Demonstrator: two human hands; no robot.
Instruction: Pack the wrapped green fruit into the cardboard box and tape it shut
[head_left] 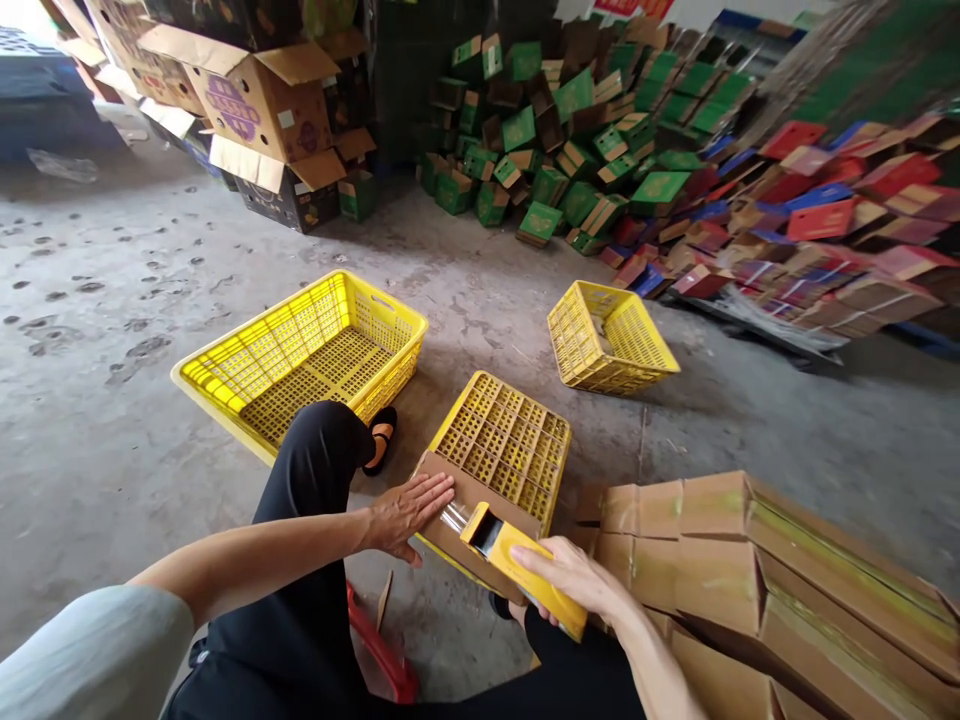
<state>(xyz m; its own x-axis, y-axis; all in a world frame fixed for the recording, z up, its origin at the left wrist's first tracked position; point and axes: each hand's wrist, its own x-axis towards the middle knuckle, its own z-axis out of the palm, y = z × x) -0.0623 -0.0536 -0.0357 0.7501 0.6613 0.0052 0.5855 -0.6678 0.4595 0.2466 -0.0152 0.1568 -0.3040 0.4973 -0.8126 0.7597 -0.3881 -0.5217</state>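
Note:
My left hand (409, 512) lies with its fingers stretched out flat on a piece of brown cardboard (465, 490). The cardboard rests across the near end of an upturned yellow plastic crate (506, 435), which stands in front of my knees. In my right hand (581, 580) is a yellow tape dispenser (525, 565) with a dark opening near its front end. That end is over the cardboard, just right of my left fingers. A shiny clear strip (454, 516) shows between the dispenser and my left fingertips.
A large yellow crate (300, 355) sits at left, a smaller one (611, 340) beyond at right. Folded cardboard cartons (697, 540) are stacked at my right. Something red (379, 645) lies beneath me. Green boxes (577, 150), red and blue boxes (832, 210) and open cartons (266, 110) fill the back.

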